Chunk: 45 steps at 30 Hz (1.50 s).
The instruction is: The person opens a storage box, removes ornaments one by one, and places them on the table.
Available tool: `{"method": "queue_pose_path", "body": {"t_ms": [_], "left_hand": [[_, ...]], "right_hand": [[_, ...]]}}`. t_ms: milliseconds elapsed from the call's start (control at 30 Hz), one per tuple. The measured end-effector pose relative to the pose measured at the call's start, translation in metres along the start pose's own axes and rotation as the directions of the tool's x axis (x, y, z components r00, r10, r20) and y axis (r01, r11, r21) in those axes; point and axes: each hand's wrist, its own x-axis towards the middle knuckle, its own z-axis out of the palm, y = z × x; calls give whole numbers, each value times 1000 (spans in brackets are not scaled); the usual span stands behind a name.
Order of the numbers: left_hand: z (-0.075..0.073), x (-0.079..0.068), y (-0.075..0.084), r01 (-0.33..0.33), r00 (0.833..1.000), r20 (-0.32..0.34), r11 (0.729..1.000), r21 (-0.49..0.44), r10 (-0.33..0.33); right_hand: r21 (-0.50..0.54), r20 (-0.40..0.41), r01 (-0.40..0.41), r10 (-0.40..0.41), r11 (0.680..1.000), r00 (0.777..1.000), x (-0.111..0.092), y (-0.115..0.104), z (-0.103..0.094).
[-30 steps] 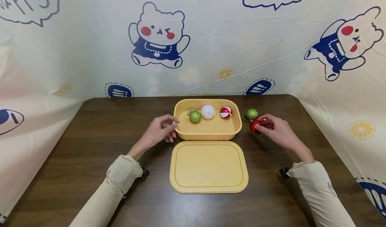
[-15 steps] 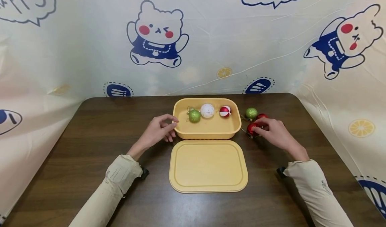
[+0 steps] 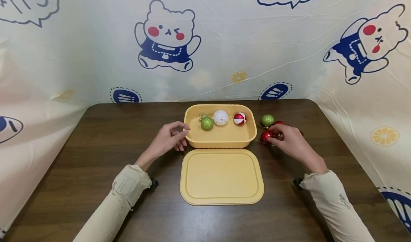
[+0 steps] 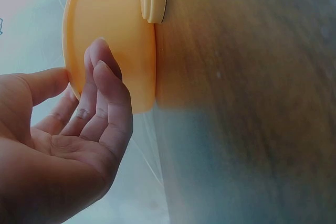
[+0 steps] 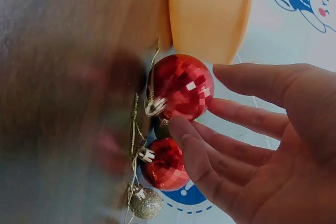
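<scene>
My right hand [image 3: 293, 142] holds a shiny red Christmas bauble [image 3: 266, 137] at its side between thumb and fingertips, just right of the yellow box [image 3: 221, 136]. In the right wrist view this faceted bauble [image 5: 184, 85] has a gold cap and string; a second red bauble [image 5: 165, 166] and a small glittery gold one [image 5: 146, 204] lie close by. With fingers loosely bent, my left hand [image 3: 168, 135] touches the box's left rim. Inside the box sit a green glitter bauble [image 3: 207, 123], a white one [image 3: 220, 117] and a red-and-white one [image 3: 239, 118].
The box's yellow lid [image 3: 221, 177] lies flat in front of it on the dark wooden table [image 3: 96, 156]. Beyond the box's right side rests another green glitter bauble [image 3: 267, 120]. A printed cloth [image 3: 221, 49] with bears hangs behind the table.
My right hand has shifted a little left and nearer to me, with the red bauble closer to the box. Another red bauble shows behind the fingers. My left hand stays at the rim.
</scene>
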Motion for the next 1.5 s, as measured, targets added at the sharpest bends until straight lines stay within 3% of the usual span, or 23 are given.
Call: {"method": "queue_pose_path", "body": {"t_ms": [167, 533, 633, 867, 1000, 1133, 1233, 1333, 1500], "left_hand": [[0, -1, 1, 13, 1000, 1, 1000, 8, -13], [1, 0, 2, 23, 1000, -3, 1000, 9, -23], [0, -1, 2, 16, 1000, -7, 1000, 7, -16], [-1, -2, 2, 13, 1000, -9, 1000, 2, -13], [0, -2, 4, 26, 1000, -5, 1000, 0, -26], [0, -7, 18, 39, 999, 2, 999, 7, -39], [-1, -6, 16, 34, 999, 1, 999, 14, -34], [-1, -2, 5, 20, 1000, -4, 1000, 16, -20], [0, -2, 5, 18, 1000, -3, 1000, 15, -18]], "right_hand": [[-46, 2, -5, 5, 999, 1000, 1, -2, 5], [-208, -149, -43, 12, 977, 989, -1, -1, 8], [-200, -137, -63, 36, 978, 990, -3, -2, 5], [-207, -28, -100, 96, 973, 995, -3, -6, 2], [-242, -42, -106, 99, 964, 994, -4, -7, 3], [-248, -48, -123, 115, 961, 992, -5, -9, 1], [-237, -42, -128, 122, 963, 992, -6, -11, -2], [-231, -45, -122, 114, 965, 992, -8, -13, -6], [-220, -74, -113, 99, 969, 992, -9, -18, -13]]}}
